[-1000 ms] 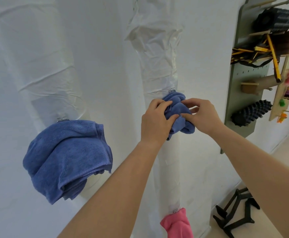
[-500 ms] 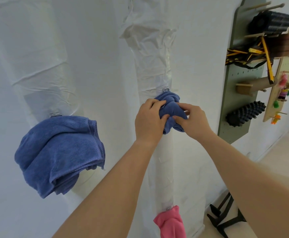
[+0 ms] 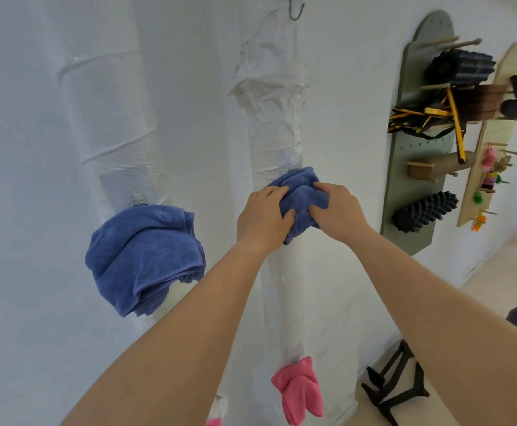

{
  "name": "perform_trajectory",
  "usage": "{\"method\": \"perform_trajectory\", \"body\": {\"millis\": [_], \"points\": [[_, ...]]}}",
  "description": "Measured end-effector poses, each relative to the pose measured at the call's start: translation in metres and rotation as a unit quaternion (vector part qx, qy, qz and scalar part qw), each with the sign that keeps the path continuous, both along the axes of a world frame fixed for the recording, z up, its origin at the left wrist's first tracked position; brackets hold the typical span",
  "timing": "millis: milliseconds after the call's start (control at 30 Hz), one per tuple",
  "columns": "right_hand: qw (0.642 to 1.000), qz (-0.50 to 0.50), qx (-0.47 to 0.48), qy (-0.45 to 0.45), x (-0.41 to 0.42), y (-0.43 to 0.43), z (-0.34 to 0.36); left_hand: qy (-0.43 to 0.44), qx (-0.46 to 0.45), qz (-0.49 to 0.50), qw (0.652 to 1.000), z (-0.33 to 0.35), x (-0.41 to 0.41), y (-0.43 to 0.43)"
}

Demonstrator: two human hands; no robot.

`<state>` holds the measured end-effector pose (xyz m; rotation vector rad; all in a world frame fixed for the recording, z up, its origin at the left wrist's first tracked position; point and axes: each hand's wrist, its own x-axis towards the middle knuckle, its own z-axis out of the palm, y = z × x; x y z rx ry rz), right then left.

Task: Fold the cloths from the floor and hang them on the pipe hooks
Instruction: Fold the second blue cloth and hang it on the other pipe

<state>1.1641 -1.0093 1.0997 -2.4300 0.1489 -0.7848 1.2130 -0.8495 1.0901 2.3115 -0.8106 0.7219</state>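
Observation:
A small blue cloth (image 3: 301, 192) hangs bunched at a hook on the middle white-wrapped pipe (image 3: 277, 124). My left hand (image 3: 262, 215) grips its left side with curled fingers, and my right hand (image 3: 337, 210) grips its right side. A larger folded blue cloth (image 3: 142, 256) hangs from a hook on the left pipe (image 3: 109, 118). Lower on the middle pipe a pink cloth (image 3: 298, 388) hangs from another hook. A bare metal hook (image 3: 295, 10) shows at the top of the middle pipe.
A green pegboard (image 3: 417, 186) on the wall to the right carries black foam rollers, yellow straps and a cardboard tube. Beside it stands a pale wooden pegboard (image 3: 484, 149) with small colourful items. A black stand (image 3: 395, 392) sits on the floor at bottom right.
The view has tilted up and shifted, revealing the top hook. Both hands stay on the small blue cloth, now bunching it closer together below its hook.

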Motion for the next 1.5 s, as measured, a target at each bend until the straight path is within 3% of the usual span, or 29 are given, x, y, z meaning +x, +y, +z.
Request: {"method": "perform_trajectory", "body": {"millis": [333,767,933,1067,1300,1500], "points": [[0.998,-0.053,-0.031,0.011,-0.037,0.028,0.020,0.028,0.022,0.020,0.999,0.022,-0.037,0.028],[0.958,-0.085,-0.251,0.110,-0.132,0.123,0.022,0.015,0.152,0.051,0.987,0.035,-0.132,0.132],[0.954,-0.096,-0.251,0.136,-0.194,0.202,0.024,-0.014,0.111,0.007,0.994,0.028,-0.194,0.221],[0.954,-0.084,-0.255,0.136,-0.253,0.291,0.014,-0.016,0.136,0.032,0.990,0.012,-0.247,0.307],[0.919,-0.027,-0.340,0.197,-0.336,0.439,-0.015,0.064,0.205,0.083,0.973,-0.020,-0.330,0.444],[0.918,0.027,-0.347,0.188,-0.389,0.525,-0.037,0.115,0.198,0.130,0.965,-0.053,-0.402,0.537]]}}
